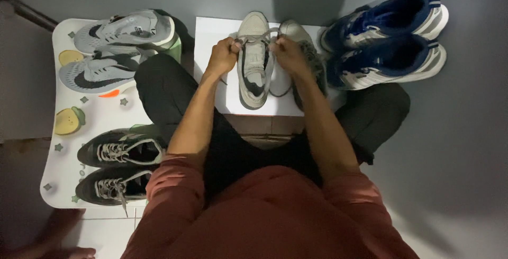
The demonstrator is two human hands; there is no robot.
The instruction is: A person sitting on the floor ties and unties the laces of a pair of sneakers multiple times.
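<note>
Fingers [233, 44] on pale grey shoe's [255, 63] laces [257, 39]

Grey-white sneakers [256, 58]; blue/white pair [389, 39]; black pair [119, 169]; white mat [63, 148] w/ lemon, star print.

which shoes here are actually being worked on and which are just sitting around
In hand:
- left hand and right hand, each pulling a lace
- grey shoe on the white sheet, with its mate beside it

Lying about:
- blue pair, right
- light grey pair, upper left
- black pair, lower left
- patterned mat
</note>
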